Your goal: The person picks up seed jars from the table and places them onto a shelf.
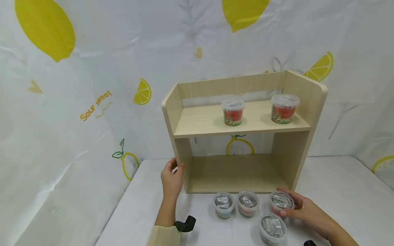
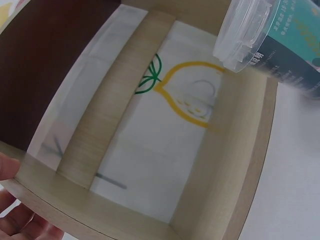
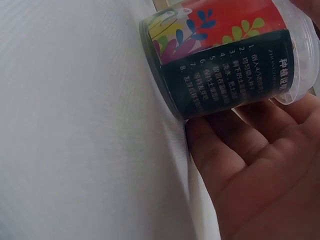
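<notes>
Gripping a lidded planting-kit tub (image 1: 281, 202) just before the right end of the wooden shelf (image 1: 237, 172), the right hand (image 1: 307, 212) pinches its sides; the left hand (image 1: 172, 178) pinches the left side panel (image 1: 171, 131); the tub looks light, stiff, slightly slippery, best held below the lid (image 3: 303, 60).

On remote, I see left hand (image 1: 171, 179) gripping wooden shelf (image 1: 234, 190), left side; right hand (image 1: 303, 208) holding lidded cup (image 1: 281, 201); three cups (image 1: 247, 204) nearby, two red cups (image 1: 233, 116) above.

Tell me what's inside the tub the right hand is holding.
Through the top of the tub, shiny silver wrapping shows. Anything beneath it is covered, and the printed label blocks the view through the side.
</notes>
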{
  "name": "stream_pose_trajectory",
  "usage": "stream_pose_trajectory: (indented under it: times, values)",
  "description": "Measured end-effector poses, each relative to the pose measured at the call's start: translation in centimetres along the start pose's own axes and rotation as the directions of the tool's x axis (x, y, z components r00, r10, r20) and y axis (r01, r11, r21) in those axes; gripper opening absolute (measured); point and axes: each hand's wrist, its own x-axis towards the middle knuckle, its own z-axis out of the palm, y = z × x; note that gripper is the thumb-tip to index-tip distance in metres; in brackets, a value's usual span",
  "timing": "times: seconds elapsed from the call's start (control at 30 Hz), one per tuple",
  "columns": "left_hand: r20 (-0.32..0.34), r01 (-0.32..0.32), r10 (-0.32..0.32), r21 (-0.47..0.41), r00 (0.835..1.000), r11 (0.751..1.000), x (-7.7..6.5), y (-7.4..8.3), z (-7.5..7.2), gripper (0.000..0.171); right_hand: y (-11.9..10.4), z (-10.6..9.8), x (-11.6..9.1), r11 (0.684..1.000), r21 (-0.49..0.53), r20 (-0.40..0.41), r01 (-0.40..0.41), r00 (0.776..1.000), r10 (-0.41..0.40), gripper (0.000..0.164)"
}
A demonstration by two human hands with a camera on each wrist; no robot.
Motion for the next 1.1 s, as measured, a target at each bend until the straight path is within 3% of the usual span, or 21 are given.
stream_pose_trajectory:
  times: [1.1]
  values:
    - [-0.005,0.006,-0.006,-0.023,1.0,1.0,0.31,-0.53,0.16,0.031,0.62,0.31,-0.03,0.998,0.037,-0.005,0.042,0.999,-0.042,0.078]
